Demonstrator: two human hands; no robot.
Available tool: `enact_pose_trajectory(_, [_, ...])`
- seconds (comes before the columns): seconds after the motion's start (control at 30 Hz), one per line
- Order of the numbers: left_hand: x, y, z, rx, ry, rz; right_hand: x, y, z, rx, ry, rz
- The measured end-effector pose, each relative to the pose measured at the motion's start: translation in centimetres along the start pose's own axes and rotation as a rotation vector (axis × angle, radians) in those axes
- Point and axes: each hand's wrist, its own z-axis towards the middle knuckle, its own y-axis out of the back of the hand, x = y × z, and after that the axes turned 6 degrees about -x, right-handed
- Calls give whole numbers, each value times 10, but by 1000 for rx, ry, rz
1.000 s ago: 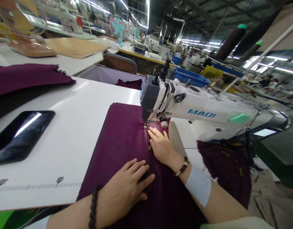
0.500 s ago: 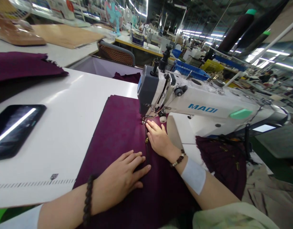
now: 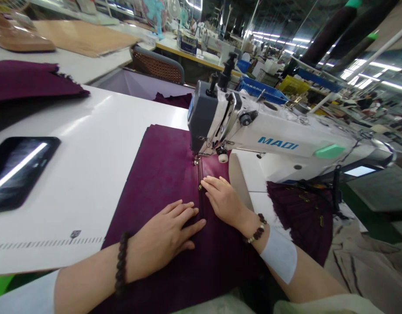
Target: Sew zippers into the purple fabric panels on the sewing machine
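Observation:
A dark purple fabric panel (image 3: 156,174) lies flat under the sewing machine (image 3: 282,131). Down its middle runs a zipper (image 3: 201,203) with a small brass slider (image 3: 200,187), and its upper end is by the presser foot (image 3: 196,162). My left hand (image 3: 163,237) rests on the panel left of the zipper, fingers stretched out and the thumb side reaching the zipper tape. On the other side, my right hand (image 3: 225,203) lies with straight fingers close together, their tips touching the cloth beside the slider. Its thumb is hidden.
On the white table (image 3: 89,165) a black phone (image 3: 22,170) lies at left, below more purple cloth (image 3: 33,80). Gathered purple pieces with zippers (image 3: 305,213) sit right of my right arm. A wicker-backed chair (image 3: 158,65) and a blue crate (image 3: 262,90) stand behind.
My right hand has slid back toward me from the presser foot to beside the slider, uncovering the upper zipper. My left hand stays in nearly the same place on the panel.

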Motion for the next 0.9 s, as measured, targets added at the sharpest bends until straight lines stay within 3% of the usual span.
enact_pose_trajectory(0.23, [4,2,0,38,-33,23,11,0,-1,11,-56,3])
enact_pose_trajectory(0.67, [5,-5,-4,-53,-58,66,16,5,-6,114,-51,-51])
enact_pose_trajectory(0.9, [9,0,1,-4,-50,49,16,4,-4,118,-80,-64])
